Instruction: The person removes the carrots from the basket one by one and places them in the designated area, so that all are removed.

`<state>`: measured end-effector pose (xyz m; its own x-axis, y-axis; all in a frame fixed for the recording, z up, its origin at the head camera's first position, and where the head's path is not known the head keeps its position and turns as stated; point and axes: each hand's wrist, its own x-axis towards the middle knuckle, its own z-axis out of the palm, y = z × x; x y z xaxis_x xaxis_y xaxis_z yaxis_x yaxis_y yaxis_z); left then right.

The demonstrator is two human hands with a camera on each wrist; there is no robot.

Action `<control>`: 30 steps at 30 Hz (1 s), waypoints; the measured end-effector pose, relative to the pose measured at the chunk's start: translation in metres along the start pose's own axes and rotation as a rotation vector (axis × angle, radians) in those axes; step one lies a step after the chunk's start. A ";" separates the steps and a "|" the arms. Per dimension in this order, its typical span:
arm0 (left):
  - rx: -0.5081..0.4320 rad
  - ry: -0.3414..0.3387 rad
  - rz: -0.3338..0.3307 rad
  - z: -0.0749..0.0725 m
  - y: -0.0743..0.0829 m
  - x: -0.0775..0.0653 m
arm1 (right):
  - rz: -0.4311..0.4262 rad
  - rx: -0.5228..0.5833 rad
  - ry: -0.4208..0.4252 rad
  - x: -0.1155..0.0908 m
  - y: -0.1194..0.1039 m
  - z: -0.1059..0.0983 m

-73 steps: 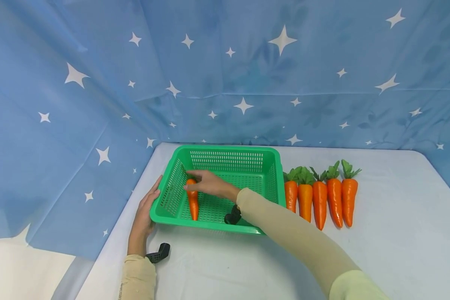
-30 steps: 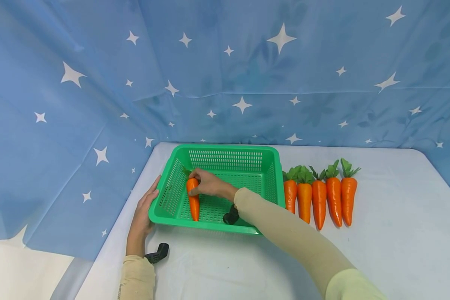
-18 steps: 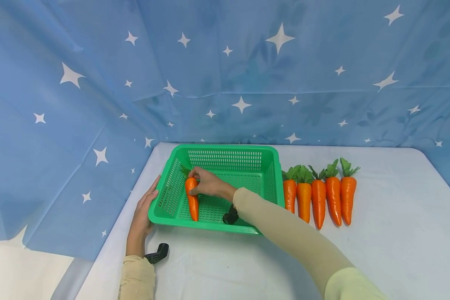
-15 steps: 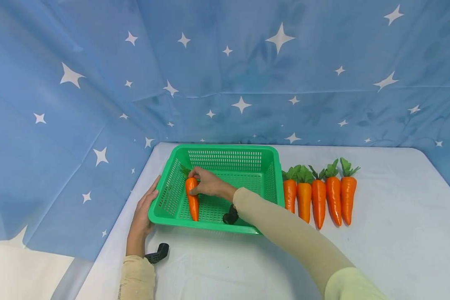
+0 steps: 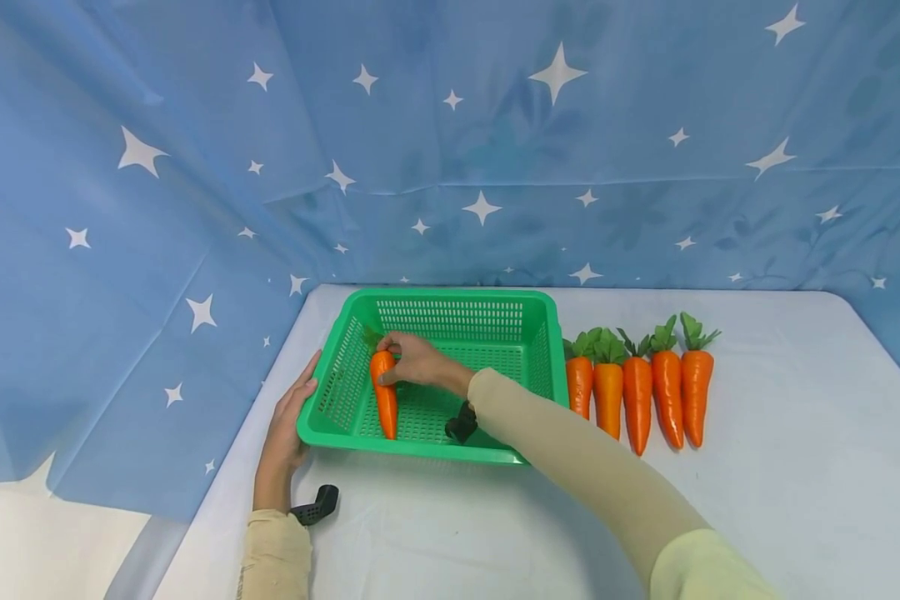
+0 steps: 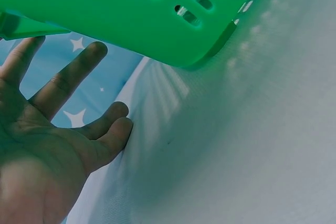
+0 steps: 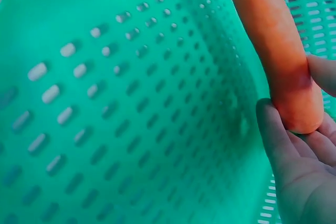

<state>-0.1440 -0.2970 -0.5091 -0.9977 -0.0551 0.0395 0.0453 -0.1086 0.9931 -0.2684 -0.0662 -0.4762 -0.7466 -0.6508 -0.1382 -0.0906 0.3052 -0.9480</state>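
Observation:
In the head view, an orange carrot (image 5: 386, 404) with green leaves lies lengthwise in the left part of a slotted green plastic basket (image 5: 450, 297). My right hand (image 5: 423, 363) holds it near its thick leafy end, the thumb on one side and fingers on the other. The right wrist view shows this carrot (image 7: 278, 45) close to the basket's slotted wall, with the hand (image 7: 310, 171) around its blunt end. My left hand (image 5: 287, 425) rests along the basket's outer left side. Seen from the left wrist, that hand (image 6: 47, 135) has extended, spread fingers by the basket wall (image 6: 121, 24).
Right of the basket, several leafy carrots (image 5: 637, 400) lie side by side on the white-covered table (image 5: 787, 417). A blue star-patterned cloth (image 5: 495, 167) hangs behind and at the left. Black devices sit at the left wrist (image 5: 318, 506) and right wrist (image 5: 462, 423).
My right hand has shifted its fingers from over the carrot's leafy top to its right side, and the leaves now show. The left hand and basket have stayed in place.

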 end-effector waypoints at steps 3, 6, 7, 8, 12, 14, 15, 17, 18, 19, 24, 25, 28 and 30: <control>0.007 0.001 -0.011 0.001 0.000 0.001 | -0.003 0.009 0.005 -0.002 -0.002 -0.003; 0.012 0.003 -0.020 0.001 0.000 0.001 | -0.009 0.030 0.006 -0.005 -0.006 -0.007; 0.011 0.005 -0.021 0.002 0.000 0.001 | -0.010 0.037 0.006 -0.006 -0.007 -0.008; 0.011 0.005 -0.022 0.002 0.000 0.001 | -0.010 0.043 0.006 -0.007 -0.008 -0.009; 0.009 0.002 -0.016 0.002 0.000 0.001 | -0.003 0.075 0.010 -0.009 -0.012 -0.014; 0.006 -0.003 -0.012 0.002 0.000 0.001 | 0.006 0.103 0.014 -0.010 -0.012 -0.016; 0.003 -0.004 -0.010 0.002 0.000 0.001 | 0.008 0.114 0.015 -0.011 -0.013 -0.017; -0.007 -0.004 -0.006 0.002 0.000 0.001 | 0.005 0.137 0.015 -0.012 -0.013 -0.020; -0.011 -0.002 -0.005 0.002 0.000 0.001 | 0.002 0.151 0.014 -0.013 -0.013 -0.022; -0.016 -0.001 -0.004 0.002 0.000 0.001 | 0.000 0.161 0.014 -0.014 -0.014 -0.024; -0.031 -0.008 0.003 0.001 0.000 0.000 | -0.013 0.232 0.015 -0.019 -0.018 -0.034; -0.031 -0.009 0.005 0.000 0.000 0.000 | -0.011 0.246 0.017 -0.021 -0.019 -0.037; -0.029 -0.011 0.013 -0.001 -0.001 0.000 | -0.008 0.266 0.021 -0.025 -0.022 -0.043; -0.030 -0.013 0.018 -0.001 -0.001 0.000 | -0.003 0.272 0.027 -0.029 -0.024 -0.047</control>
<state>-0.1437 -0.2982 -0.5107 -0.9972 -0.0447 0.0593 0.0649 -0.1376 0.9884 -0.2756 -0.0221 -0.4357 -0.7639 -0.6319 -0.1308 0.0845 0.1029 -0.9911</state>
